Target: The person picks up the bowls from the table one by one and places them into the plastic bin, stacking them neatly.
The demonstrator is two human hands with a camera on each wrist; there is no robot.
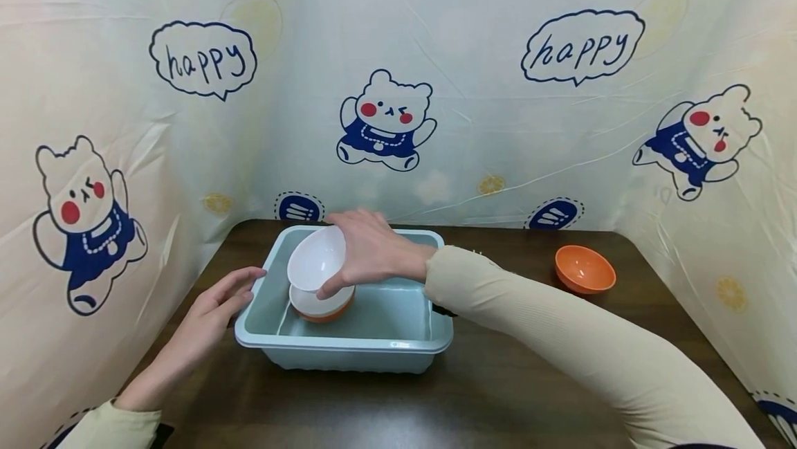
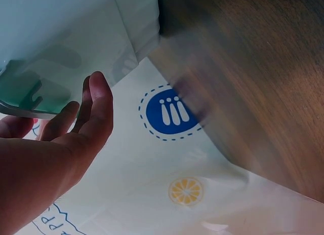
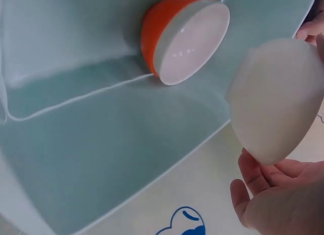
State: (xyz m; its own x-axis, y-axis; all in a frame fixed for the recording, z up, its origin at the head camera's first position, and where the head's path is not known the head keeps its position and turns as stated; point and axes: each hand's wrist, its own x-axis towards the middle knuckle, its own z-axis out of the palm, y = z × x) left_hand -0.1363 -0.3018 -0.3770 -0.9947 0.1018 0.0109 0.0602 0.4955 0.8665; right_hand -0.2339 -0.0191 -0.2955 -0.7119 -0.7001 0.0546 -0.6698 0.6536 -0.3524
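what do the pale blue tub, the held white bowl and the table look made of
The tub looks like smooth, glossy moulded plastic, going by its flared rim and highlights. The white bowl is smooth and even-coloured; plastic or ceramic, I can't tell. The table seems wood or laminate, low sheen, with visible grain.

In the tub (image 1: 392, 314), the right part is free, and a hand could reach it over the front rim (image 1: 345, 344). From the right side, the sleeve (image 1: 529, 304) bars the way. At left, the right grip (image 1: 376, 252) with the white bowl (image 1: 314, 259) obstructs the space above the stacked bowls (image 1: 320, 305).
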